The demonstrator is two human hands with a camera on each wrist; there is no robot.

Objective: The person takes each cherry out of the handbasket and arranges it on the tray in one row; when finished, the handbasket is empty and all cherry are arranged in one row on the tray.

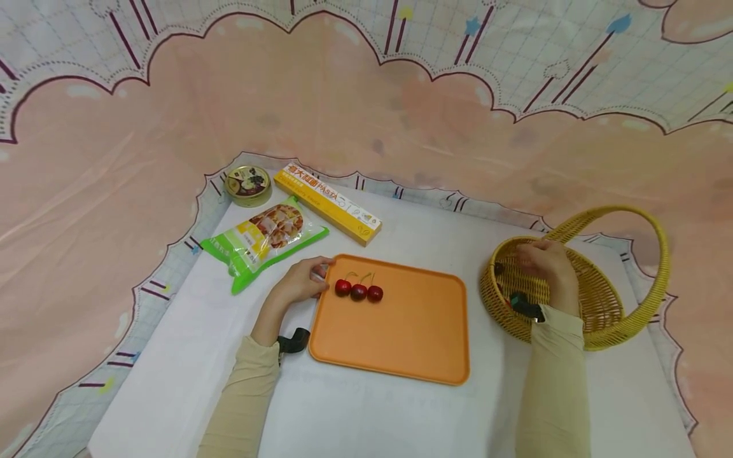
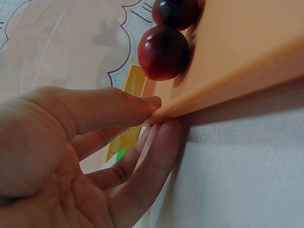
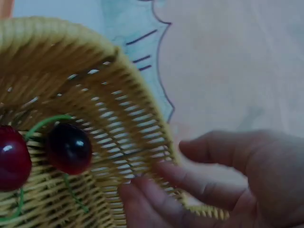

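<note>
An orange tray [image 1: 401,331] lies on the white tabletop, with three dark red cherries [image 1: 359,291] in a row near its far left corner. My left hand [image 1: 303,280] pinches the tray's left rim [image 2: 247,57], thumb on top and fingers underneath, right beside the nearest cherry [image 2: 163,52]. My right hand [image 1: 544,261] reaches into a yellow wicker basket [image 1: 630,327] at the right. In the right wrist view its fingers [image 3: 156,199] lie loosely curled against the basket's woven wall [image 3: 95,76] and hold nothing. Two cherries [image 3: 69,148] with green stems lie in the basket just left of them.
Behind the tray lie a green snack bag [image 1: 263,238], a long yellow pasta box [image 1: 328,202] and a round tin [image 1: 248,184]. The basket has a tall arched handle [image 1: 658,242]. A pink patterned cloth [image 1: 366,114] surrounds the white tabletop [image 1: 401,413].
</note>
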